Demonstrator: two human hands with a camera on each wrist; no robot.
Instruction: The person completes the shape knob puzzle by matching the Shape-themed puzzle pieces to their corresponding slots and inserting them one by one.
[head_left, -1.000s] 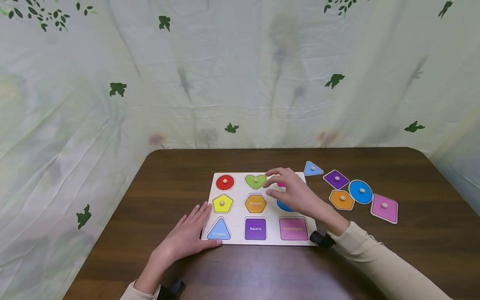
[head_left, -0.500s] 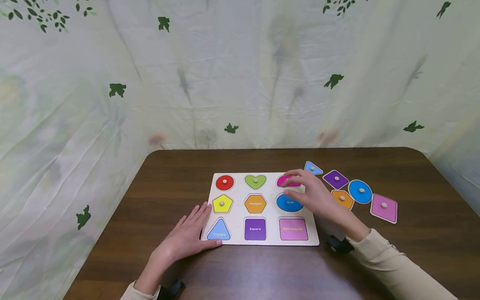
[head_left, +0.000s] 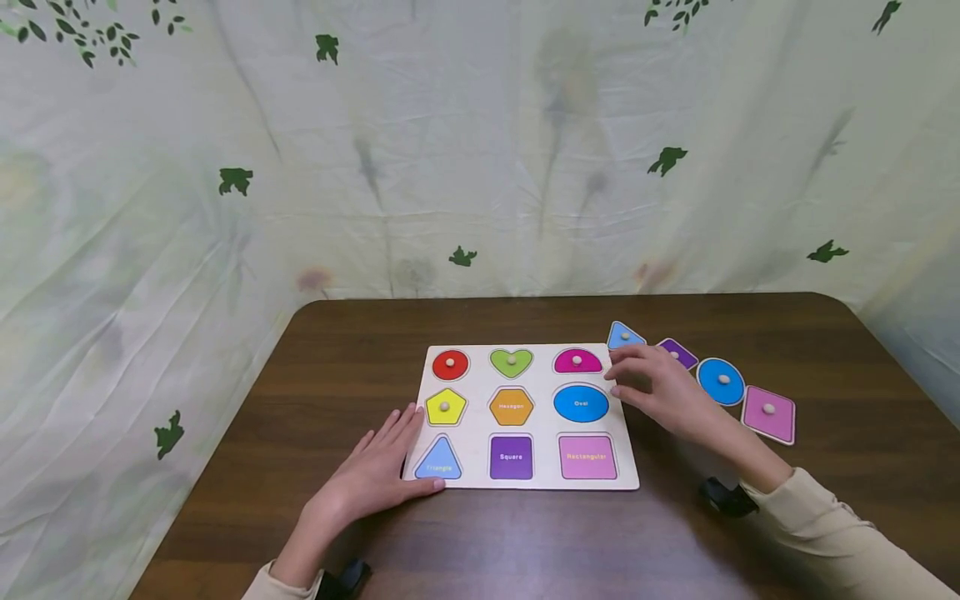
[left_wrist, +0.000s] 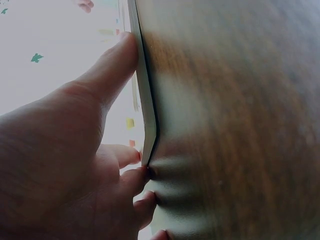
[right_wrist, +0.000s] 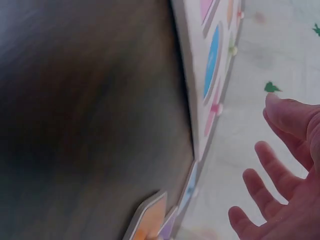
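Observation:
A white shape-puzzle board lies on the table. A red circle, a green heart, a magenta half-circle and a yellow pentagon, all with knobs, sit in its slots. Other slots show printed shape names, such as the oval slot. My left hand rests at the board's left edge, fingers extended, thumb at the front corner. Over the board's right edge my right hand hovers, holding nothing, fingers loosely bent. An orange hexagon piece is hidden beneath it in the head view.
Right of the board lie loose knobbed pieces: a light blue triangle, a partly covered purple piece, a blue oval and a pink rectangle. A pale leaf-patterned curtain hangs behind the brown table.
My right hand has moved rightward from the heart, past the half-circle, to beyond the board's right edge, uncovering the half-circle and oval slot. My left hand has stayed in place.

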